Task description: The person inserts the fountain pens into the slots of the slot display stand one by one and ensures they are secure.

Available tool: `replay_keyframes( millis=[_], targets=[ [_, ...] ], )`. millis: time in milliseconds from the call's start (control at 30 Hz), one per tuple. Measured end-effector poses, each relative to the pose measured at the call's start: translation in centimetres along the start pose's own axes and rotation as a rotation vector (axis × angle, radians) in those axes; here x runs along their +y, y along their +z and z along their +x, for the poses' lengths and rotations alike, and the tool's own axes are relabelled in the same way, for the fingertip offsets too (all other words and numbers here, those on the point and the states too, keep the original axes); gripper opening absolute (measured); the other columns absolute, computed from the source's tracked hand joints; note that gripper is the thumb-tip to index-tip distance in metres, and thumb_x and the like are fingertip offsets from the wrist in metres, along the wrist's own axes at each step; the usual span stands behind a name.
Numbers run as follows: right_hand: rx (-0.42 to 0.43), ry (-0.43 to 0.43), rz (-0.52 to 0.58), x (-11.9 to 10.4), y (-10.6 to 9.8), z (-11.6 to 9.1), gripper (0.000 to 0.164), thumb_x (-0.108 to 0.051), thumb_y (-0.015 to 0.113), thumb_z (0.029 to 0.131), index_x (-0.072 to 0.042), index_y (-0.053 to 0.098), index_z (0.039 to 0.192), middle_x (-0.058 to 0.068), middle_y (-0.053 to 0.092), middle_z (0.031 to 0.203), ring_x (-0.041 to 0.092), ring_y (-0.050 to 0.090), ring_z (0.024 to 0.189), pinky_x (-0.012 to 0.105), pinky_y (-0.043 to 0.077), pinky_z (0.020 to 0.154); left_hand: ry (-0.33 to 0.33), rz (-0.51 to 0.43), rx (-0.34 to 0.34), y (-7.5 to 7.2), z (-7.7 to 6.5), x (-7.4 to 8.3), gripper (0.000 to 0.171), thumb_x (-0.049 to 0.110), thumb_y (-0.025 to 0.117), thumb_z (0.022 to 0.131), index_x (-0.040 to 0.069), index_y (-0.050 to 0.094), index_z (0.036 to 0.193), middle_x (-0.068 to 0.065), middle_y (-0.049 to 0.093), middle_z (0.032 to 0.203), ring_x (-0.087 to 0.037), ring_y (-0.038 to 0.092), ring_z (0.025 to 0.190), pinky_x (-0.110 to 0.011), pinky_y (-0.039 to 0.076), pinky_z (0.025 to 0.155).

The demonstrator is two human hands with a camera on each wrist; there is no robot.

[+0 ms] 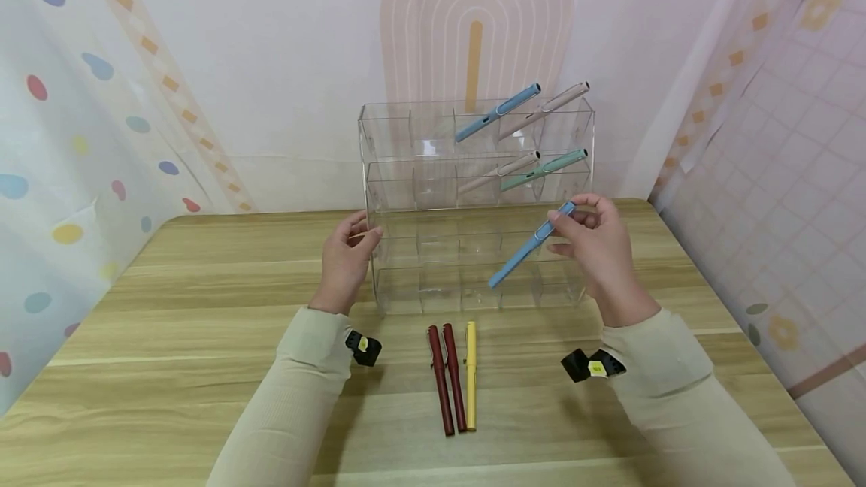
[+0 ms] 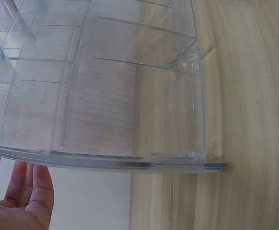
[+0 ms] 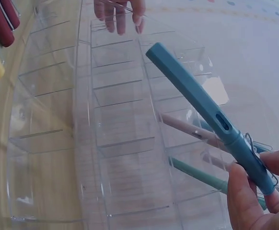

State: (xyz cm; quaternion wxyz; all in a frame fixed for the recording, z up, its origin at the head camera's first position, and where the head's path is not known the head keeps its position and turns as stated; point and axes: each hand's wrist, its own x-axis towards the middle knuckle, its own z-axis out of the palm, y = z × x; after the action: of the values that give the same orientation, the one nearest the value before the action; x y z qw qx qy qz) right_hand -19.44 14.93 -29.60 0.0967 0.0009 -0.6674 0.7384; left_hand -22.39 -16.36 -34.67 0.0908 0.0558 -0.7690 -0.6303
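Observation:
My right hand [image 1: 598, 239] pinches a blue fountain pen [image 1: 531, 245] by its capped, clipped end, between thumb and fingers. The pen slants in front of the lower right part of a clear pen rack [image 1: 476, 209], its other end pointing down and left. My left hand [image 1: 346, 261] grips the rack's left side edge, thumb at the front and fingers on the outside, as the left wrist view also shows of the hand [image 2: 27, 201]. In the rack's upper tiers lean another blue pen [image 1: 497, 113], two pale pink pens [image 1: 544, 110] and a green pen [image 1: 544, 170].
Two dark red pens [image 1: 440, 382] and a yellow pen [image 1: 470, 378] lie side by side on the wooden table [image 1: 203, 367] before the rack. Behind the rack hangs a patterned cloth [image 1: 304, 58]. The rack's lower tiers are split by clear dividers [image 3: 127, 141].

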Motion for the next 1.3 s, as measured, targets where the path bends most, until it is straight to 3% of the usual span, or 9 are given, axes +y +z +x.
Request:
replay_keyframes(
  millis=[267, 567, 900, 1300],
  targets=[
    [0.14, -0.037, 0.046, -0.6, 1.3, 0.8, 0.023, -0.005, 0.063, 0.092, -0.012, 0.046, 0.105, 0.0, 0.051, 0.086, 0.006, 0.064, 0.071, 0.021, 0.055, 0.062, 0.003, 0.001, 0.004, 0.0, 0.2, -0.1, 0.044, 0.015, 0.055, 0.098, 0.007, 0.047, 0.14, -0.019, 0.051, 0.131, -0.027, 0.049, 0.116, -0.04, 0.045, 0.096],
    [0.231, -0.076, 0.147, -0.1, 2.8, 1.9, 0.028, 0.0, 0.064, 0.09, -0.015, 0.044, 0.103, 0.003, 0.049, 0.088, 0.009, 0.064, 0.07, 0.021, 0.054, 0.06, -0.007, 0.01, -0.003, 0.0, 0.1, -0.1, 0.045, 0.016, 0.055, 0.098, 0.008, 0.046, 0.141, -0.018, 0.049, 0.132, -0.027, 0.048, 0.116, -0.04, 0.045, 0.096],
    [0.268, -0.089, 0.15, 1.3, 4.2, 2.5, 0.029, 0.005, 0.065, 0.088, -0.012, 0.045, 0.1, 0.004, 0.05, 0.092, 0.011, 0.055, 0.077, 0.02, 0.053, 0.059, -0.006, 0.007, -0.004, 0.1, 0.0, 0.0, 0.046, 0.016, 0.056, 0.098, 0.006, 0.046, 0.142, -0.019, 0.049, 0.132, -0.028, 0.048, 0.116, -0.041, 0.045, 0.096],
    [0.279, -0.115, 0.117, 2.8, 5.3, 2.4, 0.028, 0.006, 0.065, 0.087, -0.01, 0.044, 0.098, 0.005, 0.051, 0.092, 0.009, 0.055, 0.073, 0.019, 0.052, 0.057, -0.001, 0.005, 0.0, 0.1, 0.0, 0.0, 0.045, 0.016, 0.056, 0.098, 0.006, 0.047, 0.141, -0.019, 0.05, 0.131, -0.028, 0.048, 0.116, -0.041, 0.045, 0.096]
  ],
)
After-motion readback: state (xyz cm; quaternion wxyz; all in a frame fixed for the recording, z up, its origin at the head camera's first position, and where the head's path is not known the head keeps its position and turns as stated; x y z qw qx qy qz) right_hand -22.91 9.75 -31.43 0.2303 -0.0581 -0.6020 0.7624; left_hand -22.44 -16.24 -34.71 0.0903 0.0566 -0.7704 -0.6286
